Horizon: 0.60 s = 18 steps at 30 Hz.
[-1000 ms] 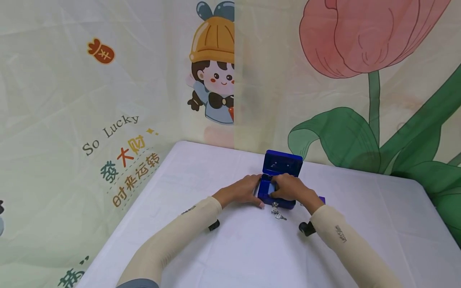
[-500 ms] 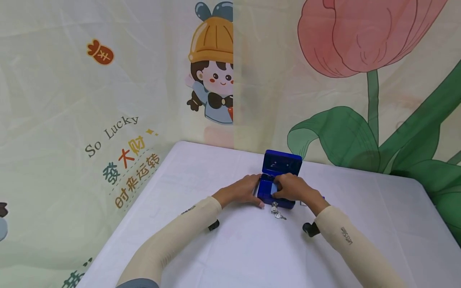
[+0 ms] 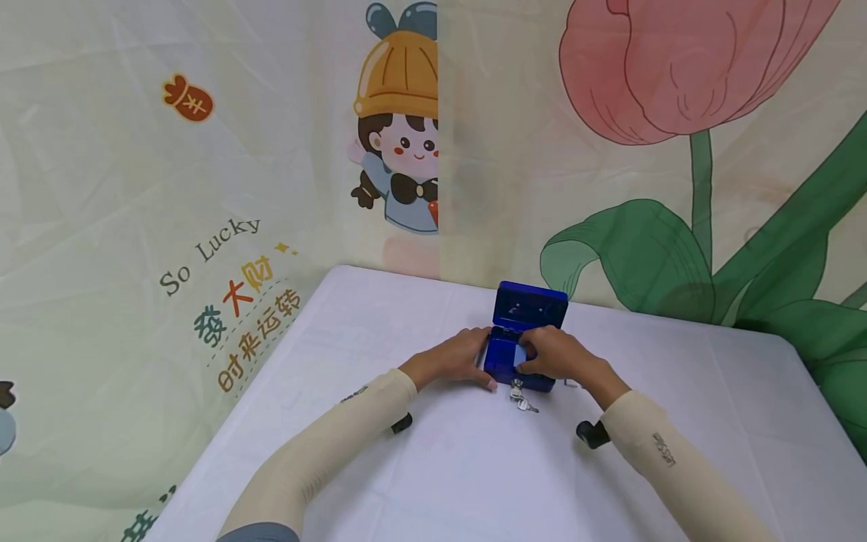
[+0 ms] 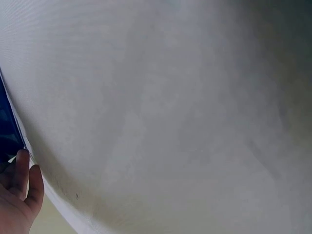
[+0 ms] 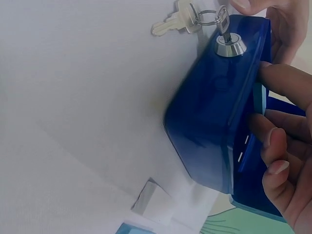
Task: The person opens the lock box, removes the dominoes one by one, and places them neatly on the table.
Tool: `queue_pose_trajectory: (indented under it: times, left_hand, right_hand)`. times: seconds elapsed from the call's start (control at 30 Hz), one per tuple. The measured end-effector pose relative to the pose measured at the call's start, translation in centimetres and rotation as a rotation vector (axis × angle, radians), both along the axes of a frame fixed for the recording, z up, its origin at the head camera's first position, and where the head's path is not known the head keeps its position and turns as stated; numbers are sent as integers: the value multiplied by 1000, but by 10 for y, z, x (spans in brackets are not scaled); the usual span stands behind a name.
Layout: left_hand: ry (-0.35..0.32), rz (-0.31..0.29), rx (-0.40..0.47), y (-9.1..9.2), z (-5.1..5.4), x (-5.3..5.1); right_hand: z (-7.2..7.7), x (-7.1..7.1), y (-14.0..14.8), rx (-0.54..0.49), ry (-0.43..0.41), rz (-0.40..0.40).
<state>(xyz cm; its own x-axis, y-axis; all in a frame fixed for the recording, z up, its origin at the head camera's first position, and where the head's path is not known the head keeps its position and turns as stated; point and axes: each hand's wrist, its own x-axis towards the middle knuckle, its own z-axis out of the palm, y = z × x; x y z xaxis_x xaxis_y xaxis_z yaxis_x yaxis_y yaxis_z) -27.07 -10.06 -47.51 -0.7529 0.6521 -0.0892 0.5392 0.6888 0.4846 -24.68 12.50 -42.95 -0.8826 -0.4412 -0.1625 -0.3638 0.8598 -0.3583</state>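
Observation:
A blue metal cash box (image 3: 504, 367) stands on the table with its lid (image 3: 531, 305) raised. One key (image 5: 223, 22) sits in its front lock, and a second key (image 5: 170, 24) hangs from the ring. My left hand (image 3: 452, 360) rests spread against the box's left side, thumb near the front corner. Inside the box, my right hand (image 3: 558, 354) pinches a flat light-blue item (image 3: 521, 355); its kind is mostly hidden by the fingers. The right wrist view shows the item's pale edge (image 5: 260, 97) beside the thumb.
A white table (image 3: 433, 467) carries the box, near a printed cloth backdrop (image 3: 488, 150). Right of the box lie a small white block-like piece (image 5: 152, 202) and a light-blue object (image 5: 132, 229), cut off by the frame. Dark wrist cameras (image 3: 593, 434) hang under both forearms.
My right hand has shifted slightly to the right inside the box, and the light-blue item has moved right with it. The left hand and the box stay in place.

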Motion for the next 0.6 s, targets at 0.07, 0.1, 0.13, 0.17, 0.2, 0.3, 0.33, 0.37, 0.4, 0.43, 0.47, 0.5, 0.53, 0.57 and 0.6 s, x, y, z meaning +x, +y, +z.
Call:
queue_pose_trajectory:
  times: [0.07, 0.1, 0.13, 0.17, 0.2, 0.3, 0.33, 0.37, 0.4, 0.43, 0.47, 0.5, 0.53, 0.57, 0.6]
  left_hand:
    - [-4, 5, -2, 0, 1, 0]
    - [-7, 8, -3, 0, 1, 1]
    - [-8, 10, -3, 0, 1, 1]
    - [-8, 12, -4, 0, 2, 1]
    - [-10, 13, -4, 1, 2, 1]
    - [-13, 13, -1, 1, 2, 2]
    - [-14, 11, 2, 1, 2, 2]
    - [-15, 11, 4, 1, 1, 1]
    - [-18, 10, 5, 1, 2, 2]
    - [-20, 13, 4, 1, 1, 1]
    - [-23, 14, 2, 1, 1, 1]
    - [-25, 14, -1, 1, 1, 1]
    - [-27, 16, -5, 1, 1, 1]
    - [-27, 17, -8, 1, 1, 1]
    - [-26, 17, -11, 1, 1, 1]
  right_hand:
    - [1, 1, 2, -3, -4, 1]
    - [1, 1, 2, -5, -5, -2]
    - [2, 2, 3, -6, -6, -3]
    - [3, 2, 4, -8, -7, -4]
    - [3, 3, 5, -8, -6, -2]
    - [6, 4, 8, -4, -5, -8]
    - [7, 4, 10, -3, -6, -7]
    - [7, 5, 11, 0, -7, -10]
    - [8, 5, 12, 3, -9, -14]
    - [10, 5, 14, 5, -13, -21]
    - [11, 6, 15, 6, -13, -20]
    - [12, 6, 17, 6, -16, -25]
    - [14, 7, 18, 7, -15, -25]
    - [15, 7, 20, 9, -14, -28]
    - [16, 8, 22, 5, -14, -29]
